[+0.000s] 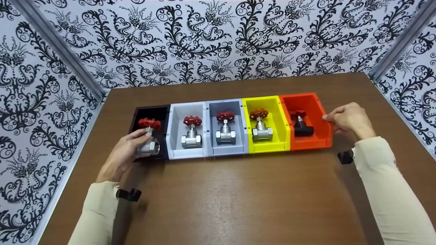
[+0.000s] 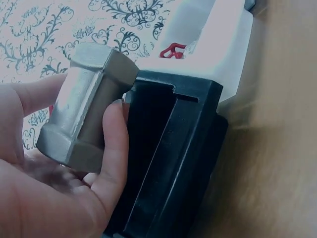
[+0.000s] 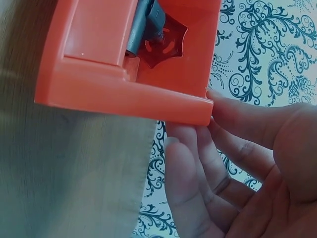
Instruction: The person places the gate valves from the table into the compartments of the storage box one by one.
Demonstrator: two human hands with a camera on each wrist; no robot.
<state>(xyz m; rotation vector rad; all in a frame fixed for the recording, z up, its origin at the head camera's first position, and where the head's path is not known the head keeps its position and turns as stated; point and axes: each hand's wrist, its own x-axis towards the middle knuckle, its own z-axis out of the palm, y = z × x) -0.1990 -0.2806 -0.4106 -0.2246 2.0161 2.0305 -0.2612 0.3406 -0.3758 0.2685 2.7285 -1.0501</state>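
My left hand (image 1: 126, 149) grips a steel gate valve (image 2: 84, 109) with a red handwheel (image 1: 150, 123), its fingers and thumb round the body. The valve is over the black bin (image 2: 190, 134) at the left end of a row. At the other end, my right hand (image 1: 351, 119) pinches the side wall of the orange bin (image 3: 133, 101), its fingertips at the rim and against the outside. Inside that bin lies a black valve (image 1: 303, 130) with a dark red handwheel.
Joined between the end bins are a white bin (image 1: 175, 149), a grey bin (image 1: 227, 150) and a yellow bin (image 1: 269, 147). Each holds a steel valve with a red handwheel. The brown table (image 1: 218, 197) is bounded by patterned panels (image 1: 218, 44) at the back and sides.
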